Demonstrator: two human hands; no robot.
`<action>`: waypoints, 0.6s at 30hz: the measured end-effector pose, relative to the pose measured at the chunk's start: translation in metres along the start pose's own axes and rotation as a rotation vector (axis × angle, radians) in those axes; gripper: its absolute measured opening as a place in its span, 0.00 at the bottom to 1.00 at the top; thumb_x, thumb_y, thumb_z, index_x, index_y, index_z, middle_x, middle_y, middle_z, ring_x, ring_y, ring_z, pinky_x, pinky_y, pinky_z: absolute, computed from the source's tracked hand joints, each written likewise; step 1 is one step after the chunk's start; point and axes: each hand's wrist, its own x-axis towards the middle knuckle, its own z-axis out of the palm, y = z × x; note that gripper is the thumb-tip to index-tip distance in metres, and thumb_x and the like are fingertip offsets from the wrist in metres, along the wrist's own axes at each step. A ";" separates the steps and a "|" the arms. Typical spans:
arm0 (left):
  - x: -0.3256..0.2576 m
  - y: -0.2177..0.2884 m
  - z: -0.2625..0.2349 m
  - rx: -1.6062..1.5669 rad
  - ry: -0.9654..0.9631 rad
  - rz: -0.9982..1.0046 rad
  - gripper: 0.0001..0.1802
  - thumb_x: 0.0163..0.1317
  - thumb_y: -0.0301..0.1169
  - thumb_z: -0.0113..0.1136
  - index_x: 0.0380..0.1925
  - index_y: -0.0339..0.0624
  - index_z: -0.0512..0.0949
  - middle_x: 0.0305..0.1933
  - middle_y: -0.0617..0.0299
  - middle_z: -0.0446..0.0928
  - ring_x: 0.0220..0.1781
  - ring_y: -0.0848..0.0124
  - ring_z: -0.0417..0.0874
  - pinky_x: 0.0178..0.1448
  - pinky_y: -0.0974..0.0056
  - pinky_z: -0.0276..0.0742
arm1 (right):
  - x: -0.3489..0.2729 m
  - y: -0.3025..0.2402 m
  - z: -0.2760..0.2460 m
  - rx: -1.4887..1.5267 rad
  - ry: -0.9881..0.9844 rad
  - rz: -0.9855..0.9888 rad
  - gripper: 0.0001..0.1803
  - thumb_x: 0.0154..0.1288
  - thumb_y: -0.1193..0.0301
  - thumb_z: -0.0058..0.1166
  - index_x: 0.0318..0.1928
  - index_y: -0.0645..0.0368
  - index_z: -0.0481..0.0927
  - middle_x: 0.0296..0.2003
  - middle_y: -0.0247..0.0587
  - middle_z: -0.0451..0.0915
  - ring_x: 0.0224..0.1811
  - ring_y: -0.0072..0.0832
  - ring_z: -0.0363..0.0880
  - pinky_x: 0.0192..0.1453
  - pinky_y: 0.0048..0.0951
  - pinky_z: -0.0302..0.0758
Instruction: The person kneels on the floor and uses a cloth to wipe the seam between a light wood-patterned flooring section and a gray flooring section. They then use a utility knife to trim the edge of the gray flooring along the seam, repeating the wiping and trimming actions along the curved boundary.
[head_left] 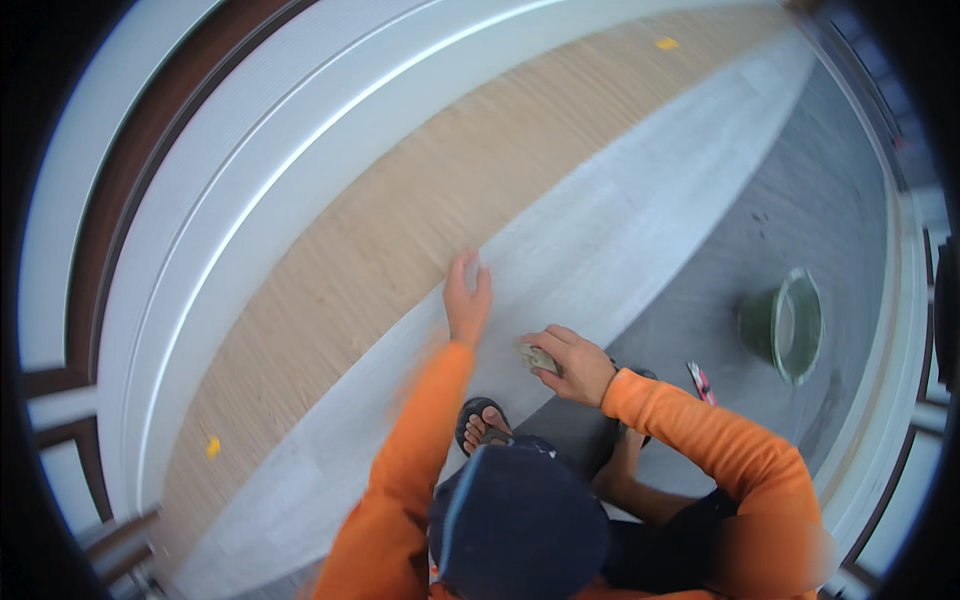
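Note:
My left hand (468, 302) is over the edge where the wood-toned flooring (400, 225) meets a long pale grey-white strip (620, 210). Its fingers are apart, with nothing in them; whether they press on the surface I cannot tell. To the right and a little nearer, my right hand (578, 366) is closed round a small greyish-beige wad (538, 358), which looks like a rag or sponge. That wad is low over the pale strip, or against it. Both arms wear orange sleeves, and the left one is blurred.
A green bucket (785, 325) stands on the dark grey floor (730, 240) to the right. Nearer lies a red-handled utility knife (700, 381). Yellow pieces (213, 447) mark the wood-toned flooring. My sandalled foot (484, 424) is at the strip, and white walls curve round both sides.

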 end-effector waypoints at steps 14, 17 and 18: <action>-0.187 -0.007 -0.050 -0.774 -0.715 -1.122 0.24 0.79 0.48 0.50 0.46 0.35 0.80 0.38 0.52 0.85 0.39 0.60 0.88 0.47 0.58 0.86 | -0.076 0.052 -0.013 -0.061 0.040 0.161 0.18 0.70 0.66 0.60 0.58 0.55 0.80 0.52 0.50 0.84 0.55 0.50 0.83 0.60 0.48 0.81; -0.188 -0.002 -0.067 -0.677 -0.755 -1.431 0.25 0.80 0.46 0.49 0.49 0.30 0.81 0.30 0.54 0.85 0.29 0.61 0.87 0.41 0.58 0.86 | -0.104 0.094 -0.064 -0.429 -0.289 0.608 0.20 0.70 0.70 0.56 0.62 0.54 0.80 0.53 0.53 0.86 0.54 0.50 0.86 0.58 0.49 0.83; -0.190 0.002 -0.070 -0.749 -0.737 -1.537 0.24 0.80 0.45 0.50 0.50 0.32 0.81 0.31 0.55 0.85 0.29 0.63 0.87 0.41 0.59 0.86 | -0.122 0.103 -0.072 -0.626 -0.314 0.676 0.21 0.70 0.69 0.57 0.62 0.55 0.80 0.53 0.49 0.88 0.55 0.47 0.87 0.57 0.45 0.84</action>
